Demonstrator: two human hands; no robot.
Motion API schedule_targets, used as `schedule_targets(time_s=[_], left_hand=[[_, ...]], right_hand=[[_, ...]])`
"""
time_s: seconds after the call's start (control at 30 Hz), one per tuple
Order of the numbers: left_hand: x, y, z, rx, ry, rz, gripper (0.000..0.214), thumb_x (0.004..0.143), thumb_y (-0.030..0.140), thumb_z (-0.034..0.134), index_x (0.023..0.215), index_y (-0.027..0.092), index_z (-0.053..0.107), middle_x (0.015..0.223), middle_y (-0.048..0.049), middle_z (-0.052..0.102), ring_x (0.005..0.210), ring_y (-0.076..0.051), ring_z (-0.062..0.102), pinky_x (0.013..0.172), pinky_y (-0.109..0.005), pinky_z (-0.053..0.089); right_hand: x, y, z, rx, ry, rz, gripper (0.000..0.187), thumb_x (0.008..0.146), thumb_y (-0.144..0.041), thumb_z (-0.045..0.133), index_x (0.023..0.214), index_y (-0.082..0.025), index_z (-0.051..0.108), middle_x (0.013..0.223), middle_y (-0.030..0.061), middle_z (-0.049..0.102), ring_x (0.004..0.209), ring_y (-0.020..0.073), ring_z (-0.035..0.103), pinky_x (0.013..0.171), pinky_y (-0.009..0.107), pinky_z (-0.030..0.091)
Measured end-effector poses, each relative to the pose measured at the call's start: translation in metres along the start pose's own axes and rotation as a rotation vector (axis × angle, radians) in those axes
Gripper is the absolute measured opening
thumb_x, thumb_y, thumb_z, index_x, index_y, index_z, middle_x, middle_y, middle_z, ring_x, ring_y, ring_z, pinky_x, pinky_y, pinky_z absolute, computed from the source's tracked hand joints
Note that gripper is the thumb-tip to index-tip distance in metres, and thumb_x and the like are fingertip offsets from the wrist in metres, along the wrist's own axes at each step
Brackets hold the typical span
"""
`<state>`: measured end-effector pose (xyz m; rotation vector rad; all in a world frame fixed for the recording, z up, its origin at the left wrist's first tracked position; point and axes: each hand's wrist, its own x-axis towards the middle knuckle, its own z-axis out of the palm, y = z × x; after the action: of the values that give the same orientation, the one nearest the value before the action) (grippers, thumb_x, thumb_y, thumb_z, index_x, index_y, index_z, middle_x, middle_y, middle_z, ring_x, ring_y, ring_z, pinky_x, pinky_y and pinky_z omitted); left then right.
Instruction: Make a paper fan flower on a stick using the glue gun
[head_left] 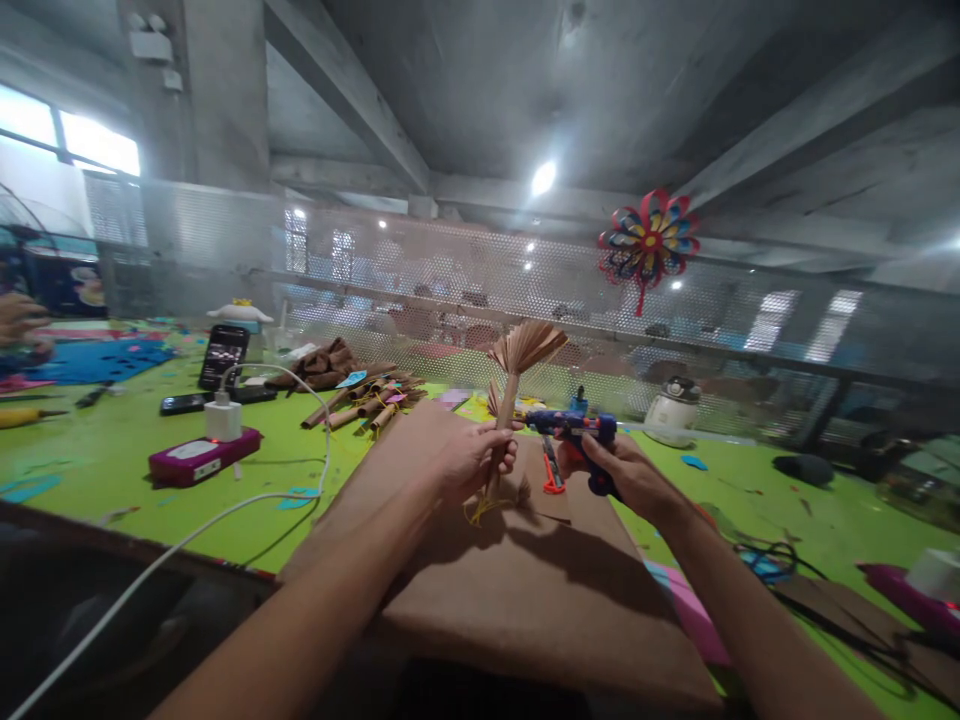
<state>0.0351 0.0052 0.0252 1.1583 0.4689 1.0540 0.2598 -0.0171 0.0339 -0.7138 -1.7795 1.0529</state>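
My left hand (472,460) is wrapped round the stem of a folded brown paper fan (521,352), which stands nearly upright with its pleats spread at the top. Yellow string (480,512) hangs below the stem. In my right hand (626,470) is a dark blue glue gun (574,424), its nozzle pointing left at the stem, close to my left fingers. Whether the tip touches the paper I cannot tell. Beneath both hands lies a brown cardboard sheet (480,600), and a cutter with an orange handle (553,480) rests on it between them.
Rolled brown paper tubes (367,400) are piled left of the cardboard. A purple power strip (202,455) with a white cable, and a propped phone (223,357), stand further left. A white jar (673,410) is at the back right. Another person's hand (21,322) shows at the left edge.
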Motion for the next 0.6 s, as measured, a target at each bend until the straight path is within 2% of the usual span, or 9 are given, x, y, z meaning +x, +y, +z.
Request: schedule_targets(time_s=[0.23,0.37,0.6], left_hand=[[-0.0001,-0.0017,-0.0014,-0.018,-0.022,-0.013,0.018,0.078,0.017,0.058,0.095,0.010,0.056,0.066,-0.0014,0.055,0.054,-0.007,0.049,0.052,-0.018,0.037],[-0.0020,0.0003,0.0011,-0.018,-0.030,-0.013,0.014,0.078,0.018,0.059,0.089,0.010,0.057,0.066,-0.0021,0.055,0.055,-0.007,0.049,0.052,-0.018,0.037],[-0.0026,-0.0003,0.0017,-0.029,-0.058,-0.001,0.012,0.078,0.018,0.059,0.086,0.010,0.057,0.064,-0.0018,0.055,0.054,-0.007,0.048,0.053,-0.018,0.037]], right_hand=[[-0.0003,-0.0054,0.0031,-0.113,0.029,-0.019,0.039,0.084,-0.052,0.052,0.084,-0.015,0.061,0.075,0.0058,0.060,0.069,0.0163,0.057,0.069,0.032,0.048],[-0.0009,-0.0083,0.0036,-0.211,0.006,-0.033,0.044,0.087,-0.054,0.046,0.071,-0.015,0.058,0.070,0.0047,0.056,0.066,0.0147,0.054,0.066,0.029,0.045],[-0.0008,-0.0065,0.0014,-0.317,0.043,-0.041,0.042,0.089,-0.052,0.043,0.073,-0.015,0.057,0.066,0.0031,0.056,0.062,0.0137,0.052,0.062,0.028,0.041]])
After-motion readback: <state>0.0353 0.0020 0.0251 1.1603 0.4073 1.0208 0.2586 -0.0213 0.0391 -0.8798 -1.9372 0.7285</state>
